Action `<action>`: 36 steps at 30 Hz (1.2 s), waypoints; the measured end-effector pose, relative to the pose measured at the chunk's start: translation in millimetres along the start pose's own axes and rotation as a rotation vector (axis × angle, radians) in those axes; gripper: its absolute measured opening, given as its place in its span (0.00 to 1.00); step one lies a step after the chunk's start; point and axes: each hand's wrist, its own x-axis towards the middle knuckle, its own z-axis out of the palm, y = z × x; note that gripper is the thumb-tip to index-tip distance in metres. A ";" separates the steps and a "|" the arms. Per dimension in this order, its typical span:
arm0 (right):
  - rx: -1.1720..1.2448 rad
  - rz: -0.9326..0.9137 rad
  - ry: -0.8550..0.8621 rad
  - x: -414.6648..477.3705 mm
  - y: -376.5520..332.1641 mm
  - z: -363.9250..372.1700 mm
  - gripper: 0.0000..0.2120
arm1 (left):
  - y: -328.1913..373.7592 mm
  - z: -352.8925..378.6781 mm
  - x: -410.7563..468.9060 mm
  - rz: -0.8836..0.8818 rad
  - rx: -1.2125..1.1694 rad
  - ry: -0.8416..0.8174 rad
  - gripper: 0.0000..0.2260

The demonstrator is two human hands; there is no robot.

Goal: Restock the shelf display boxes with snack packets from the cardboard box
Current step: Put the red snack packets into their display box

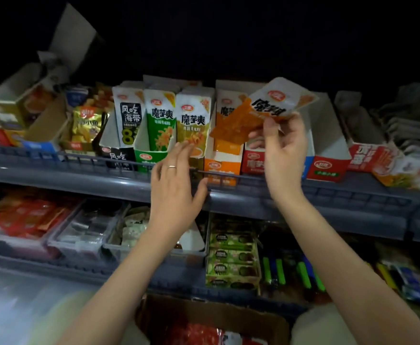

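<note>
While right grip [285, 148] pinches packet [278, 100], long axis diagonal, white end up-right; left grip [175, 180] fingers straight.

Left hand [176, 176] flat, right hand [283, 148] curled

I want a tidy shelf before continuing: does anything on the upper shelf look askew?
Yes. In the orange display box, the orange packets lie tumbled at angles, unlike the upright ones in the green box. The right hand holds a white packet above them.
</note>
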 end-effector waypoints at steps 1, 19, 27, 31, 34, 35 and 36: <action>-0.016 0.002 0.021 9.0 6.2 0.8 0.07 | -2.6 4.0 1.8 -0.006 0.019 -0.017 0.27; -0.818 0.040 -0.092 71.2 64.8 24.9 0.12 | -3.9 28.0 10.7 0.120 0.198 -0.128 0.18; -0.972 0.071 -0.022 66.8 61.9 32.2 0.16 | -3.6 28.3 8.7 0.125 0.208 -0.146 0.20; -0.920 0.043 0.105 64.2 59.9 33.1 0.17 | -3.3 27.5 7.8 0.130 0.208 -0.149 0.21; -0.808 -0.029 0.097 65.4 64.9 30.9 0.07 | -2.7 27.3 7.5 0.128 0.199 -0.154 0.21; -0.800 -0.090 0.060 65.5 67.6 31.6 0.07 | -2.7 27.4 7.5 0.129 0.198 -0.155 0.21; -0.822 -0.150 0.017 66.0 69.7 32.5 0.08 | -2.6 27.4 7.4 0.129 0.198 -0.156 0.21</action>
